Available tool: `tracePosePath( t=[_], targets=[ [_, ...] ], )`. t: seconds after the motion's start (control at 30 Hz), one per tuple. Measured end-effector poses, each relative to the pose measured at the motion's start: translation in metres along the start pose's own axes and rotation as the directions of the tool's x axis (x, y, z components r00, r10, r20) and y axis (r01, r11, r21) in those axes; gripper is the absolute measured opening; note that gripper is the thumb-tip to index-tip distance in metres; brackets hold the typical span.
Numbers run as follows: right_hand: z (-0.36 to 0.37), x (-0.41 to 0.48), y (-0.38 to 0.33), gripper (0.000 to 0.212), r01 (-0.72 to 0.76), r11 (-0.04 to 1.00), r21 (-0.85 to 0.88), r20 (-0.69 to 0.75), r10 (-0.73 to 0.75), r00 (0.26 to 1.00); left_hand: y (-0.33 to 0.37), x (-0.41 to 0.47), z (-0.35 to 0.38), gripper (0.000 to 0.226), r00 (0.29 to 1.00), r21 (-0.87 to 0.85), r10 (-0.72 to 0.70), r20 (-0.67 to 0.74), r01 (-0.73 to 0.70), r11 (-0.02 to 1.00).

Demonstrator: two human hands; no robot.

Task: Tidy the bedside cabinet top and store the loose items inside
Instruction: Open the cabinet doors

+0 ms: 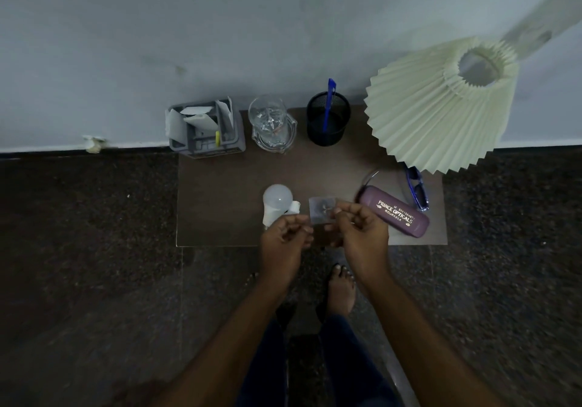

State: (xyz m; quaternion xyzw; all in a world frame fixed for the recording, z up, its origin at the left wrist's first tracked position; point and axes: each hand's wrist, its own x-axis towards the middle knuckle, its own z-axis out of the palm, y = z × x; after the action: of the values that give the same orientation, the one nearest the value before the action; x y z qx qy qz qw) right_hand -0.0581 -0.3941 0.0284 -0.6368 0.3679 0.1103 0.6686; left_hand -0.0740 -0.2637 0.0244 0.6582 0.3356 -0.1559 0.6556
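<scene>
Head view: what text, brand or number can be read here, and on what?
"PRINCE OPTICALS": gold print on the purple case.
"ROURKELA": on the case, below the brand.
A number line starting "M", above the brand: too small to read.
No legible text on the papers in the grey organiser or on the packet.

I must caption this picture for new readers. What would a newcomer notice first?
First, the big pleated cream lampshade at the back right of the cabinet top. Next, both hands at the front edge: the left hand and right hand pinch a small clear plastic piece between them. Beside them lie a white bulb on the left and a purple spectacle case on the right.
</scene>
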Motion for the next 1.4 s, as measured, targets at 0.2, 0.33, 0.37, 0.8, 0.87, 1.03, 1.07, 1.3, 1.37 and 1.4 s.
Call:
tracePosePath(
  t=[0.2,0.33,0.37,0.8,0.87,1.03,1.07,1.3,1.37,1.4],
  targets=[
    [-0.025,-0.011,0.010,0.014,-0.055,0.998,-0.020,0.059,0.056,0.997,-0.028,-0.019,-0.001,0.017,0.989,-0.012,-0.138,-0.050,0.137,0.990],
    [-0.039,-0.016,0.021,0.015,-0.089,0.996,-0.014,0.070,0.090,0.994,-0.052,-0.026,-0.001,0.013,0.963,-0.044,-0.248,-0.104,0.244,0.969],
    [-0.042,-0.018,0.027,0.015,-0.104,0.994,-0.017,0.062,0.105,0.993,-0.060,-0.026,-0.002,0.013,0.957,-0.045,-0.270,-0.107,0.266,0.963],
    [-0.028,-0.054,0.084,0.025,-0.255,0.952,-0.169,0.084,0.272,0.959,-0.123,-0.006,-0.030,0.011,0.954,-0.028,-0.275,-0.120,0.274,0.961],
    [-0.023,-0.050,0.087,0.025,-0.241,0.956,-0.166,0.083,0.258,0.963,-0.125,-0.003,-0.031,0.012,0.958,-0.030,-0.267,-0.106,0.265,0.964],
    [-0.009,-0.031,0.107,0.018,-0.134,0.944,-0.300,0.050,0.156,0.986,-0.147,0.008,-0.034,0.011,0.967,-0.051,-0.231,-0.108,0.227,0.973],
    [-0.007,-0.025,0.112,0.024,-0.125,0.940,-0.316,0.045,0.147,0.988,-0.151,0.013,-0.033,0.010,0.972,-0.049,-0.206,-0.113,0.202,0.978],
    [-0.008,0.006,0.150,0.025,-0.005,0.930,-0.367,0.129,0.056,0.990,-0.166,0.047,-0.019,0.027,0.991,0.082,-0.049,-0.128,0.059,0.995],
    [-0.009,0.008,0.158,0.023,0.019,0.935,-0.354,0.158,0.040,0.987,-0.169,0.053,-0.017,0.028,0.991,0.111,-0.046,-0.126,0.060,0.992],
    [-0.010,0.010,0.163,0.023,0.033,0.937,-0.348,0.172,0.030,0.985,-0.171,0.055,-0.016,0.029,0.992,0.127,-0.037,-0.121,0.052,0.990]
  ],
)
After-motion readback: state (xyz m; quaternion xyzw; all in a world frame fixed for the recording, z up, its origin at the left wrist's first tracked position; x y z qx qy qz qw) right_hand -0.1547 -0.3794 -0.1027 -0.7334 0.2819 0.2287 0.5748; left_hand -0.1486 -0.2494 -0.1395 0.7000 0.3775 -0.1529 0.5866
